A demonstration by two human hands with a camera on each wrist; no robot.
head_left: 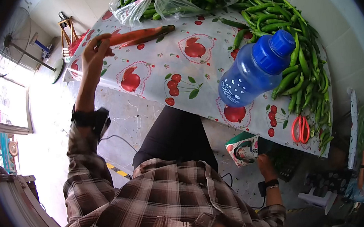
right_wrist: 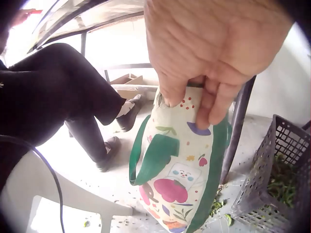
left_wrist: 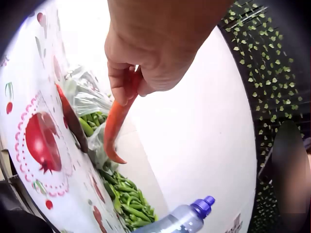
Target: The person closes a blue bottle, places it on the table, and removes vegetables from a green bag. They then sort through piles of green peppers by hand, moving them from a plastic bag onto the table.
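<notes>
My left hand is raised over the far left of the table and pinches a red chili pepper by one end; its curved tip hangs down in the left wrist view. A second pepper, red with a dark end, lies on the patterned tablecloth nearby. Below the table's front edge, my right hand grips the top of a cream cloth bag with green trim and fruit prints. The thumb and fingers pinch the bag's upper edge. What is inside the bag is hidden.
Many green peppers are heaped along the right side, with more in a clear plastic bag at the back. A blue water bottle stands near red-handled scissors. A grey plastic crate holding greens sits on the floor.
</notes>
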